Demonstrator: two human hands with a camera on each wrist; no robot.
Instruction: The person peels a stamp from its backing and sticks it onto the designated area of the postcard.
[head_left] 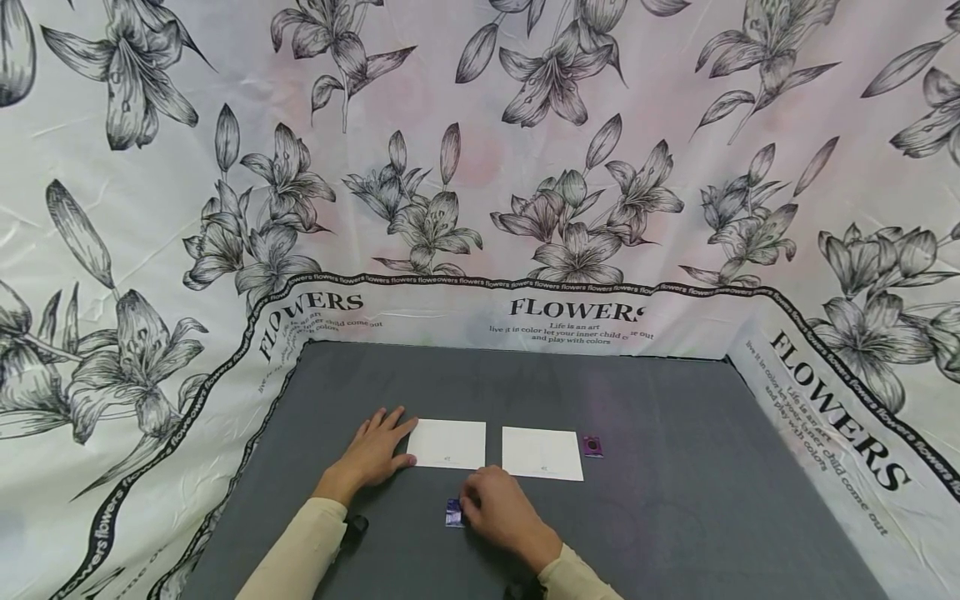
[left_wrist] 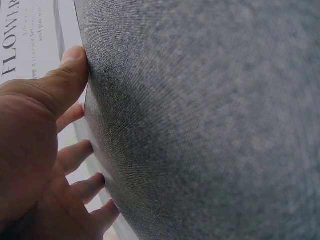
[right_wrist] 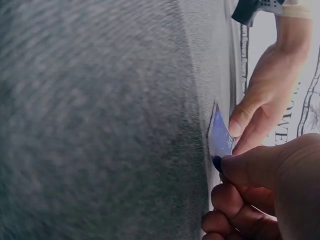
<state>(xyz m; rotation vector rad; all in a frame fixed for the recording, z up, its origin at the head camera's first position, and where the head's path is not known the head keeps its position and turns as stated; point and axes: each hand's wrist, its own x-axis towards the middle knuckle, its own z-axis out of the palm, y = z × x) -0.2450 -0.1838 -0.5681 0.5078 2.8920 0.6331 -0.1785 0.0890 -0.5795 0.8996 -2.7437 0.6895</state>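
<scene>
White cloth (head_left: 487,187) printed with flowers is rising behind the work and spreading down both sides, hindering nothing. Dark grey counter (head_left: 675,517) is stretching out within it, carrying everything. Pale sleeves (head_left: 296,546) are reaching in from the near side. The left hand (head_left: 371,450) is resting with its fingers spread wide, touching the left card (head_left: 448,443) along its outer edge. The right hand (head_left: 501,510) is bending below the gap between the cards, its fingers pinching narrow. The right card (head_left: 542,453) is lying flat beside the left one, well aligned but apart; both are showing only a tiny mark, so I'm judging the laying-out done and anything further waiting. A purple packet (head_left: 592,447) is lying just beyond the right card's right edge, neither hand touching it. The blue packet (head_left: 453,514) is lying below the left card; the right fingers are partly covering it, and its handling is looking unfinished. Smallest, a dark bit (right_wrist: 216,163) is showing at the right thumb's tip, seemingly being pinched; whether it's separate from the packet, I'm failing to tell.
</scene>
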